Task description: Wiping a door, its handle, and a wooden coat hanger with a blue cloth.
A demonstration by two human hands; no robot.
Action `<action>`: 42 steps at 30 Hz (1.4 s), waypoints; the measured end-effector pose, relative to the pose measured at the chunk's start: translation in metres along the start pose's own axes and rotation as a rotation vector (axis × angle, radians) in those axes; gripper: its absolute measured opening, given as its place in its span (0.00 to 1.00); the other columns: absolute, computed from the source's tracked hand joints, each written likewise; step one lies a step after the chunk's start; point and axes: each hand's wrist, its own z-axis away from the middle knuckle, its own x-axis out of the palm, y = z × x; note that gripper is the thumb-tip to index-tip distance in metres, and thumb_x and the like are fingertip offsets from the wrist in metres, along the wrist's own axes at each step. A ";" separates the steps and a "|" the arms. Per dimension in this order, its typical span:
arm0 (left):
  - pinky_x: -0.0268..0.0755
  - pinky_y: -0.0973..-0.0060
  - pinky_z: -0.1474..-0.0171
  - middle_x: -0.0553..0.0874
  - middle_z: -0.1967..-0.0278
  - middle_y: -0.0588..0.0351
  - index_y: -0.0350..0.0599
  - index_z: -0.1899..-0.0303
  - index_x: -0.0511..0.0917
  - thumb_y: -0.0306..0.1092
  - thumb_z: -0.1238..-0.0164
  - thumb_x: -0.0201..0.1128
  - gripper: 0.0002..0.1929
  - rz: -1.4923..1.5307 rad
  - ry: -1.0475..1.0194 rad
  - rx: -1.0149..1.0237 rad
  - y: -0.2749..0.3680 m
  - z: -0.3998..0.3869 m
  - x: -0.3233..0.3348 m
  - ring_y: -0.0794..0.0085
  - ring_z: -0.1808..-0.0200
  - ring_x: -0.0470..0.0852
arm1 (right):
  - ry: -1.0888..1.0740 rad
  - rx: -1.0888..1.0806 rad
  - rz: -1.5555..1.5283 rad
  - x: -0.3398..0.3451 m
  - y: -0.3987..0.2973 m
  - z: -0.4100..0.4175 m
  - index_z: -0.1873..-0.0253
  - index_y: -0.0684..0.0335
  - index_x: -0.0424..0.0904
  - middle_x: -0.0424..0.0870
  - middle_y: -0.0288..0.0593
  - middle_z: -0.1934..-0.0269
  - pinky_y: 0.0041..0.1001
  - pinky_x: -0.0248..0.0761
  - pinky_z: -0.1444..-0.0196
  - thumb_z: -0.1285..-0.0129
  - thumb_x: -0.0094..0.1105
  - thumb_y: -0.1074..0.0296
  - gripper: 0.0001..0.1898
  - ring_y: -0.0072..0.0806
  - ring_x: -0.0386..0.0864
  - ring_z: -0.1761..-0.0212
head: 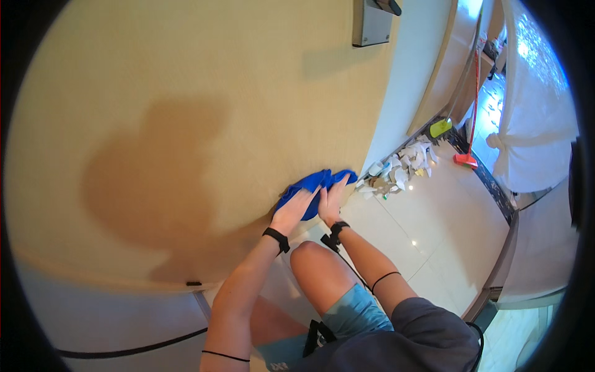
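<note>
A blue cloth [309,183] lies bunched against the lower part of a light wood door [279,102], close to its edge. My left hand [295,207] presses on the cloth with its fingers stretched out. Beside it, my right hand [332,200] rests flat on the cloth's right part, fingertips near the door's edge. Both palms face the door and are hidden. Each wrist wears a black strap. A metal handle plate [375,25] is fixed to the door higher up.
A pile of crumpled paper-like scraps [399,172] lies on the tiled floor [432,232] by the wall. Behind it are a yellow-green broom head [440,128] and a red broom [466,160]. A translucent sheet [534,116] hangs at the right. A dark cable [139,346] runs lower left.
</note>
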 end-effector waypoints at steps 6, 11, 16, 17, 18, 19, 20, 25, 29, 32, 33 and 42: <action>0.76 0.66 0.64 0.83 0.67 0.60 0.54 0.36 0.76 0.40 0.34 0.60 0.24 0.079 -0.080 -0.309 -0.007 0.024 -0.066 0.69 0.67 0.82 | 0.044 -0.312 -0.044 -0.025 -0.071 -0.041 0.23 0.79 0.34 0.29 0.69 0.21 0.43 0.24 0.19 0.33 0.53 0.57 0.47 0.56 0.27 0.17; 0.71 0.51 0.48 0.83 0.50 0.43 0.50 0.30 0.71 0.54 0.36 0.61 0.34 -0.200 0.204 -0.670 -0.033 -0.031 -0.193 0.51 0.55 0.84 | 0.275 -0.652 -0.010 -0.060 -0.241 -0.131 0.22 0.72 0.51 0.44 0.70 0.22 0.54 0.31 0.21 0.33 0.51 0.45 0.44 0.63 0.39 0.19; 0.47 0.49 0.27 0.63 0.24 0.51 0.57 0.30 0.72 0.55 0.34 0.60 0.32 -0.518 0.503 -0.663 -0.072 -0.033 -0.240 0.47 0.23 0.56 | 0.428 -0.813 0.023 -0.053 -0.339 -0.140 0.24 0.69 0.58 0.49 0.69 0.23 0.57 0.38 0.23 0.37 0.55 0.48 0.42 0.65 0.45 0.20; 0.47 0.49 0.27 0.63 0.24 0.51 0.57 0.30 0.72 0.55 0.34 0.60 0.32 -0.511 0.512 -0.669 -0.069 -0.026 -0.230 0.47 0.23 0.56 | 0.434 -0.843 -0.007 -0.049 -0.334 -0.135 0.24 0.69 0.58 0.49 0.69 0.23 0.57 0.38 0.23 0.37 0.55 0.48 0.42 0.65 0.45 0.20; 0.49 0.49 0.28 0.64 0.24 0.52 0.58 0.31 0.74 0.55 0.34 0.60 0.30 -0.525 0.496 -0.684 -0.065 -0.015 -0.217 0.48 0.23 0.56 | 0.407 -0.839 0.020 -0.043 -0.322 -0.126 0.25 0.69 0.59 0.51 0.70 0.23 0.57 0.38 0.23 0.38 0.56 0.47 0.42 0.65 0.46 0.21; 0.51 0.49 0.28 0.64 0.24 0.52 0.59 0.33 0.75 0.55 0.34 0.61 0.29 -0.556 0.469 -0.694 -0.062 -0.003 -0.202 0.48 0.23 0.57 | 0.346 -0.787 0.085 -0.035 -0.305 -0.119 0.25 0.69 0.60 0.52 0.70 0.24 0.57 0.39 0.23 0.39 0.56 0.46 0.43 0.66 0.48 0.21; 0.58 0.48 0.33 0.67 0.26 0.53 0.60 0.37 0.79 0.56 0.34 0.62 0.26 -0.559 0.441 -0.696 -0.056 0.011 -0.184 0.48 0.27 0.62 | 0.336 -0.797 0.084 -0.024 -0.283 -0.106 0.26 0.69 0.62 0.54 0.70 0.25 0.58 0.40 0.24 0.41 0.56 0.46 0.42 0.67 0.50 0.22; 0.76 0.57 0.58 0.88 0.59 0.54 0.54 0.63 0.87 0.48 0.36 0.65 0.11 -0.298 0.166 -0.741 -0.012 0.076 -0.090 0.57 0.63 0.85 | 0.137 -0.924 0.157 0.011 -0.135 -0.034 0.40 0.68 0.76 0.74 0.69 0.47 0.52 0.65 0.47 0.48 0.62 0.49 0.34 0.62 0.75 0.52; 0.76 0.60 0.57 0.87 0.60 0.49 0.50 0.58 0.87 0.42 0.31 0.59 0.12 0.102 -0.345 -0.887 0.018 0.113 -0.020 0.55 0.61 0.85 | -0.277 -0.673 0.179 0.011 -0.053 0.027 0.38 0.72 0.72 0.71 0.72 0.46 0.54 0.66 0.47 0.46 0.66 0.54 0.34 0.65 0.73 0.52; 0.76 0.58 0.55 0.87 0.60 0.46 0.46 0.52 0.84 0.41 0.28 0.56 0.14 0.133 -0.056 -0.729 0.036 0.135 0.000 0.53 0.59 0.85 | -0.337 -0.712 0.211 -0.002 -0.031 0.026 0.39 0.70 0.73 0.73 0.67 0.47 0.51 0.67 0.50 0.43 0.66 0.58 0.30 0.60 0.74 0.53; 0.75 0.57 0.53 0.87 0.60 0.45 0.44 0.50 0.83 0.41 0.28 0.56 0.15 0.145 -0.037 -0.756 0.042 0.137 -0.001 0.52 0.59 0.84 | -0.371 -0.721 0.215 -0.008 -0.032 0.024 0.39 0.69 0.74 0.74 0.66 0.48 0.49 0.68 0.51 0.42 0.66 0.59 0.29 0.58 0.74 0.54; 0.69 0.54 0.46 0.79 0.44 0.44 0.49 0.38 0.78 0.47 0.35 0.64 0.25 -0.188 0.351 -0.740 -0.017 0.025 -0.139 0.49 0.50 0.78 | 0.166 -0.784 0.081 -0.038 -0.196 -0.092 0.26 0.72 0.61 0.54 0.74 0.26 0.55 0.45 0.25 0.38 0.60 0.54 0.39 0.68 0.53 0.25</action>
